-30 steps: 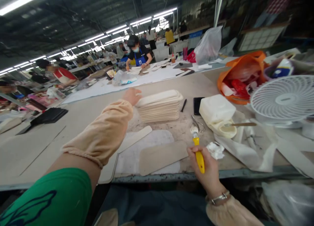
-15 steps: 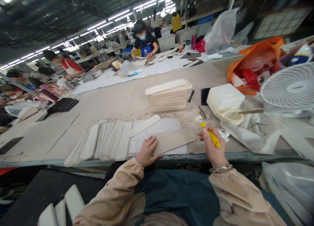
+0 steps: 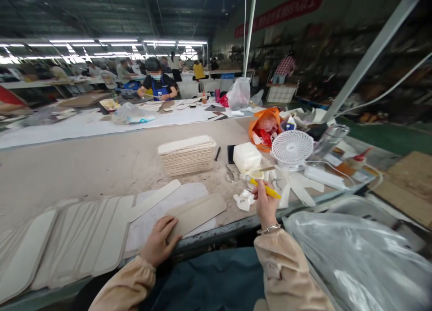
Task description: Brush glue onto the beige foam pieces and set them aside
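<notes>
Head view: I sit at the edge of a long workbench (image 3: 101,167).
Left hand (image 3: 158,244): my fingers lie spread and flat on the near end of a tan board strip (image 3: 197,213), pinning it to the white sheet (image 3: 168,203) under it.
Right hand (image 3: 265,203): closed around a yellow-handled brush (image 3: 265,188), raised just right of the strip, not touching it.
Beside the brush: crumpled tissue (image 3: 244,199), scissors (image 3: 231,173).
Behind the strip: stack of cut strips (image 3: 187,154).
</notes>
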Demonstrator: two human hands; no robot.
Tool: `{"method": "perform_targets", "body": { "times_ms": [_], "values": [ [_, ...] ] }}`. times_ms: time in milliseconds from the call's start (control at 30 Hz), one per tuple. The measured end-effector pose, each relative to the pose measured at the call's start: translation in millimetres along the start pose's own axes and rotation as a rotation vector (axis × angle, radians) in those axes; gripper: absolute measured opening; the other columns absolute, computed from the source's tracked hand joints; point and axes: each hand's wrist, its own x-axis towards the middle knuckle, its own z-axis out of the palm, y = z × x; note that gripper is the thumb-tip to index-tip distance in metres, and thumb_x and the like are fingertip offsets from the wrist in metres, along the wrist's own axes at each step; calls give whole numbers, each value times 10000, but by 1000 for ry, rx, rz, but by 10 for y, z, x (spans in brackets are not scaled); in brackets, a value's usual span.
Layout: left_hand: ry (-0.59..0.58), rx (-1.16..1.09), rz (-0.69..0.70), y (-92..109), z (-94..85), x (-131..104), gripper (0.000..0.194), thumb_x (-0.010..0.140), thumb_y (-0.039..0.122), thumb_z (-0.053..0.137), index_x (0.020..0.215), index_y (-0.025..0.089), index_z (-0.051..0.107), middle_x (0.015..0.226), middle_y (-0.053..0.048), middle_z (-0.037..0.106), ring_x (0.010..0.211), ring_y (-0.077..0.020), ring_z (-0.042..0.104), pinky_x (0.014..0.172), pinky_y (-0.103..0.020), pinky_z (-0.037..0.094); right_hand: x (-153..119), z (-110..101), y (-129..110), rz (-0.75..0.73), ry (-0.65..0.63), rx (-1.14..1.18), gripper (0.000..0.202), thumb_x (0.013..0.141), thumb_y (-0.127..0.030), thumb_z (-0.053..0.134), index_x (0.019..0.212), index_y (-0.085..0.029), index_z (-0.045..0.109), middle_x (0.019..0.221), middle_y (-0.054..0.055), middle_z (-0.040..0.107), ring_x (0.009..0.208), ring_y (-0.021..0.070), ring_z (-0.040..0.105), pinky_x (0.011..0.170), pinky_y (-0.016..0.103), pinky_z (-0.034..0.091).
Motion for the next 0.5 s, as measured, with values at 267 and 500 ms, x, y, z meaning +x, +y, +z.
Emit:
{"method": "perform_targets", "body": {
  "times_ms": [267,500],
  "values": [
    [4,81,-48,102,-73,55,440,812,415,583,1174,165,599,1086,-121,556,1039,-266,535,924,-424,485,688,-324,2,-146,-4,-461,509,866,-620,391,840,-170,630,533,3,579,537,166,549,581,283,374],
    [88,76,-64,14,-11,-20,335,817,370,588,1097,191,628,1033,-99,563,978,-242,555,868,-390,511,951,-185,318,-123,-196,-750,445,861,-527,401,884,-170,665,534,40,614,553,206,567,566,294,326]
  ]
}}
